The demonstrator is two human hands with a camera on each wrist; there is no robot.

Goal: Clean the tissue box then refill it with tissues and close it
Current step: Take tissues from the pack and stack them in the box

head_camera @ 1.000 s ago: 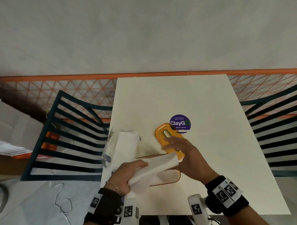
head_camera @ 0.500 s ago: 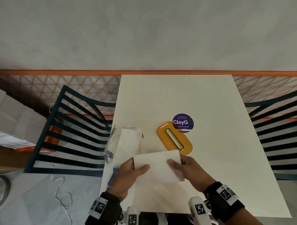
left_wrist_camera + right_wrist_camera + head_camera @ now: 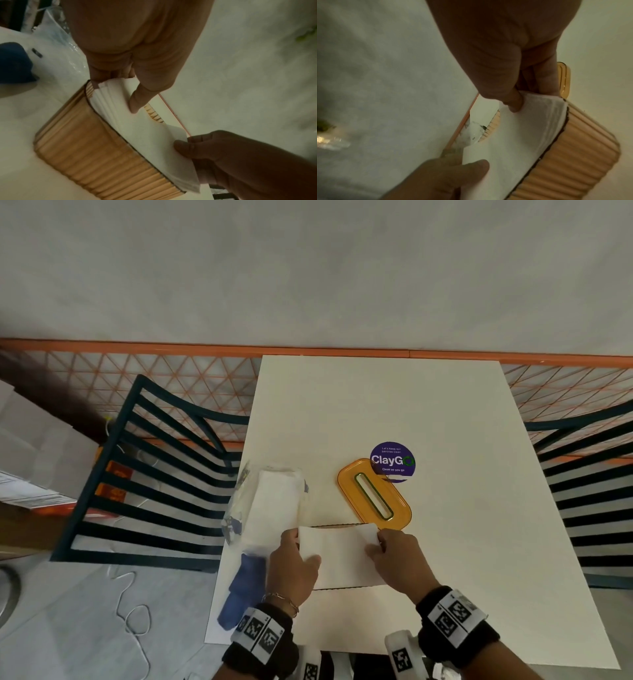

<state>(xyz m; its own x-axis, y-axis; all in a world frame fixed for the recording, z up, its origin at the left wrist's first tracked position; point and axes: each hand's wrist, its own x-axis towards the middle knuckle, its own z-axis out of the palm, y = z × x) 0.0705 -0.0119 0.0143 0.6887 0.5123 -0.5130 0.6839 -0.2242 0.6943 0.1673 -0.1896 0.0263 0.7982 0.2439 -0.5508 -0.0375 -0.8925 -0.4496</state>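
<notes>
Grey wall rises behind a cream counter [image 3: 394, 405], with dark slatted chairs [image 3: 144, 474] at both sides. Near the counter's left edge lie a blue cloth [image 3: 239, 594] and an opened plastic pack of tissues [image 3: 270, 508]. At the near edge the left hand [image 3: 291, 570] and right hand [image 3: 397, 559] each pinch an end of a white tissue stack [image 3: 339, 559] sitting in the tissue box [image 3: 96, 152]. From the head view the stack hides the box; the wrist views show its ribbed wooden wall. Just beyond lies the orange slotted lid [image 3: 373, 494], touching a purple sticker [image 3: 392, 460].
</notes>
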